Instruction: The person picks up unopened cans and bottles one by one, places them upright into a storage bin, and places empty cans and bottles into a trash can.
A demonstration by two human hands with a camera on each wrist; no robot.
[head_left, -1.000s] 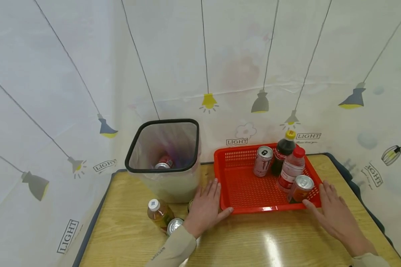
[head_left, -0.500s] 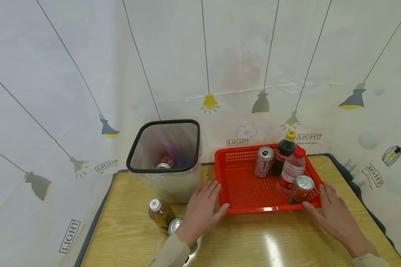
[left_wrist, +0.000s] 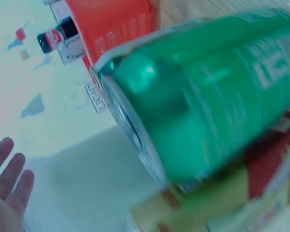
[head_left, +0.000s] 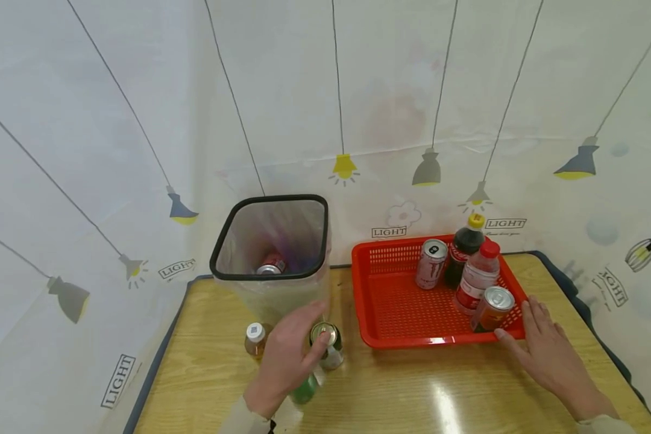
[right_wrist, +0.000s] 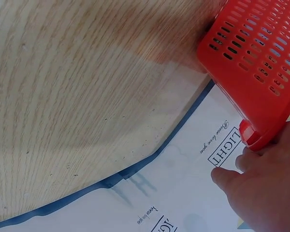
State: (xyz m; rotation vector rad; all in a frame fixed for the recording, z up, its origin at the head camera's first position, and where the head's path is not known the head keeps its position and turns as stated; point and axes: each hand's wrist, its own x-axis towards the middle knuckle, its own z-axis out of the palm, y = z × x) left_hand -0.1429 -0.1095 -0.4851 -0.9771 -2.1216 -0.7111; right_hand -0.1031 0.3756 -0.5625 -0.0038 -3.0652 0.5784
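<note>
My left hand [head_left: 284, 352] hovers over a group of drinks left of the basket, its fingers spread and holding nothing. Its thumb is nearest a gold-topped can [head_left: 333, 355]; whether they touch I cannot tell. Under the wrist stands a green can [head_left: 305, 390], large in the left wrist view, where the hand's fingers [left_wrist: 20, 186] are apart from it. A white-capped bottle [head_left: 255, 340] is partly hidden behind the hand. My right hand [head_left: 553, 358] rests against the right front corner of a red plastic basket [head_left: 407, 342], fingers extended along its side and thumb at the front rim.
The basket holds a pink can [head_left: 430, 265], a cola bottle [head_left: 463, 248], a red-capped bottle [head_left: 476, 280] and an orange can [head_left: 493, 310]. A black-rimmed, lined bin [head_left: 271, 279] with a can inside stands left. A printed wall covering [head_left: 390, 120] rises behind the table.
My left hand has left the basket's left side and moved left, over the cans and bottle, uncovering the gold-topped can. My right hand stays at the basket's corner.
</note>
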